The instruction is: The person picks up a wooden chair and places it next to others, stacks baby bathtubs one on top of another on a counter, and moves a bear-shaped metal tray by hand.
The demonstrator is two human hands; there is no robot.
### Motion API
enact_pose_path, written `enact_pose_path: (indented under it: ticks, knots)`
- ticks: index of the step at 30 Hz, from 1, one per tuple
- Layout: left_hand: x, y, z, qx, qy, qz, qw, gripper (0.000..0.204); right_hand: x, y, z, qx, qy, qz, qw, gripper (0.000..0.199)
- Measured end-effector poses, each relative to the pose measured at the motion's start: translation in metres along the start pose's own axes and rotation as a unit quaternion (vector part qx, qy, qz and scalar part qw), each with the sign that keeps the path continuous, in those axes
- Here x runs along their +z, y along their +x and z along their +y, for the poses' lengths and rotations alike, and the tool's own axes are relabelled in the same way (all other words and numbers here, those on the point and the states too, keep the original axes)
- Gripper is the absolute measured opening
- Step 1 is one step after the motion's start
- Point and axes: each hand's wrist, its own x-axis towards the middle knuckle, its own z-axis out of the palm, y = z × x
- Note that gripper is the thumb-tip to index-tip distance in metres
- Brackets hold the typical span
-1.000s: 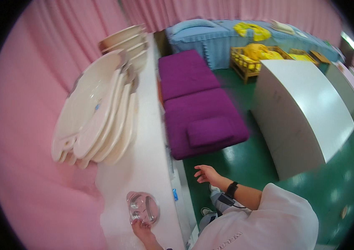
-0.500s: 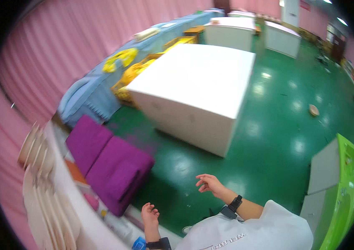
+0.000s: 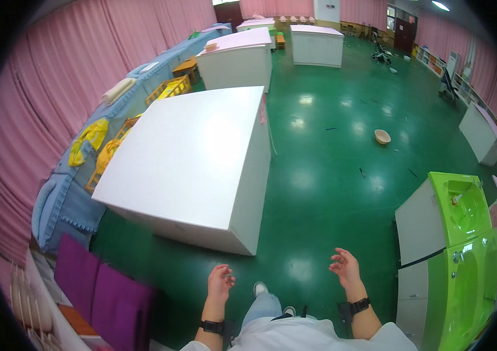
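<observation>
My left hand (image 3: pixel 220 284) is raised in front of me, fingers loosely bent and apart, holding nothing. It is nearest to the front edge of a large white-topped table block (image 3: pixel 184 149), without touching it. Over the green floor (image 3: pixel 307 216), my right hand (image 3: pixel 345 268) is likewise lifted, its fingers spread and bare. A black band (image 3: pixel 212 326) circles the left wrist, and another black band (image 3: pixel 358 305) is on the right one.
Purple padded seats (image 3: pixel 122 301) stand at lower left. Green basins on cabinets (image 3: pixel 465 205) line the right. A small basket (image 3: pixel 382 137) and dark sticks (image 3: pixel 362 173) lie on the floor. Blue-covered beds (image 3: pixel 70 196) run along the pink curtain (image 3: pixel 84 64); more white tables (image 3: pixel 317 47) stand farther back.
My view has swung to the right, so the white table and purple seats sit further left. My hands have moved apart, the right one further right; both stay without anything in them.
</observation>
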Motion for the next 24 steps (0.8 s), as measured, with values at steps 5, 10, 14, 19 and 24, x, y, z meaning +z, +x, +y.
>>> enact_pose_path:
  ticks: [5,10,14,19,24]
  knots:
    - [0.088,0.099,0.006,-0.028,0.015,-0.051,0.998,0.014,-0.011,0.077,-0.037,-0.012,0.023,0.062,0.998,0.026]
    - [0.184,0.223,0.022,-0.047,0.008,-0.117,0.992,0.014,-0.013,0.189,-0.08,-0.037,0.036,0.102,0.993,0.027]
    - [0.269,0.318,0.054,-0.085,-0.002,-0.141,0.986,0.013,0.017,0.276,-0.137,-0.029,0.061,0.137,0.988,0.026]
    - [0.384,0.426,0.105,-0.09,0.058,-0.182,0.977,0.015,0.057,0.359,-0.217,-0.083,0.045,0.139,0.986,0.025]
    - [0.48,0.545,0.126,-0.077,0.08,-0.194,0.975,0.013,0.052,0.456,-0.257,-0.091,0.098,0.185,0.974,0.024]
